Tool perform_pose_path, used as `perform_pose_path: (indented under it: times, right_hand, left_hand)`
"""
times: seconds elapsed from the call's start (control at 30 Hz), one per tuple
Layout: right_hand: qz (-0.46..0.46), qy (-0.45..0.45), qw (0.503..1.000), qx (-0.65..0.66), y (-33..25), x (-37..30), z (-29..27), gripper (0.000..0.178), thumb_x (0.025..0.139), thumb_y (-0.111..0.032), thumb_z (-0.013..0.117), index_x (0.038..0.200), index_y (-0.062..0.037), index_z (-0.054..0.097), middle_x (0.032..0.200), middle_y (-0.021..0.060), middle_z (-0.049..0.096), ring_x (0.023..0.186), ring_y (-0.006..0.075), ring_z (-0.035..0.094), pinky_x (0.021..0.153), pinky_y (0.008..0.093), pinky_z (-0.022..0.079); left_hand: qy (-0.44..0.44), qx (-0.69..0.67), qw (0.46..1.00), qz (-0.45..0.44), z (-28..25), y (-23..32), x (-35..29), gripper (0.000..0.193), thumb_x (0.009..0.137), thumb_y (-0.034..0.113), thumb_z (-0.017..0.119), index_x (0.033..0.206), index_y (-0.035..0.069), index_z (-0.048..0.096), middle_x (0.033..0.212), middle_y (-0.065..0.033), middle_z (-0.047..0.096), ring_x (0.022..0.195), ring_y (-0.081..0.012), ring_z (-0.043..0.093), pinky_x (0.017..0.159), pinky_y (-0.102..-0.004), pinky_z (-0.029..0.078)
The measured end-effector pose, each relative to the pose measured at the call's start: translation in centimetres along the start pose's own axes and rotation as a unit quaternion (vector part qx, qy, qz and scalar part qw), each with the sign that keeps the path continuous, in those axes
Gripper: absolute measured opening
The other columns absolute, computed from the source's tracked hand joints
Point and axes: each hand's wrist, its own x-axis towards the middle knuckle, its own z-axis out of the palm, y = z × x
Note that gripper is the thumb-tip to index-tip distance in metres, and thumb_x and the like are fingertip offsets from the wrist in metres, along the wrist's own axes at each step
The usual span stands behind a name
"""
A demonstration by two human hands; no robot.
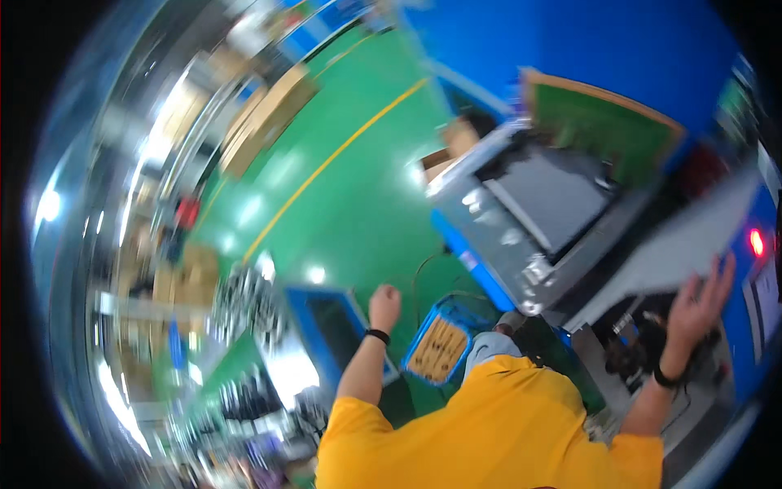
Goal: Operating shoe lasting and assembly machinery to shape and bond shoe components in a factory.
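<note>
My left hand [385, 308] is held out at the left with its fingers curled in, and no object shows from it. It hangs over the floor near a blue-framed cart or panel [326, 326] and a blue plastic basket [415, 345] with a tan, dark-spotted surface inside. At the right, my right hand [699, 306] is raised with its fingers spread and nothing in it. Close by is a blue machine panel [745, 314] with a lit red lamp [757, 242]. Motion blurs much of the picture.
Ahead to the right stands a machine with a metal bed [501, 236] and a grey plate [554, 196]. A green board with a wooden frame [603, 122] leans behind it. Cardboard boxes [273, 114] and blurred shelving line the left. A yellow line [334, 159] crosses the green floor.
</note>
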Motion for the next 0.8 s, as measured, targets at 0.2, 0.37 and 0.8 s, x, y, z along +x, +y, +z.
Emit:
perform_pose_path:
  times: [0.2,0.37,0.8]
  right_hand:
    - [0.060,0.018,0.983,-0.173,-0.1,0.7,-0.9,0.048,0.092,-0.025,0.061,0.132,-0.0003,0.053,0.142,0.0219,0.046,0.132,0.0423,0.042,0.108,0.0510,0.033]
    - [0.089,0.023,0.953,-0.289,1.3,-2.0,1.2,0.040,0.092,-0.025,0.061,0.124,-0.0023,0.057,0.137,0.0206,0.053,0.125,0.0393,0.051,0.103,0.0471,0.038]
    - [0.050,-0.007,0.935,-0.350,-1.0,-8.1,-2.0,0.044,0.090,-0.021,0.055,0.130,-0.0049,0.046,0.133,0.0313,0.048,0.123,0.0463,0.048,0.102,0.0553,0.038]
  left_hand:
    - [-0.380,-0.009,0.858,0.346,18.5,27.1,8.9,0.029,0.087,0.028,0.057,0.100,0.003,0.066,0.096,-0.0206,0.068,0.093,-0.0399,0.064,0.080,-0.0489,0.050]
    - [-0.390,-0.032,0.851,0.349,30.1,39.7,11.7,0.037,0.081,0.027,0.062,0.110,0.004,0.063,0.101,-0.0199,0.068,0.100,-0.0401,0.063,0.088,-0.0479,0.050]
    - [-0.230,-0.132,0.944,0.196,43.6,54.4,11.4,0.091,0.060,0.030,0.087,0.129,-0.004,0.038,0.129,-0.0251,0.049,0.119,-0.0408,0.051,0.098,-0.0444,0.046]
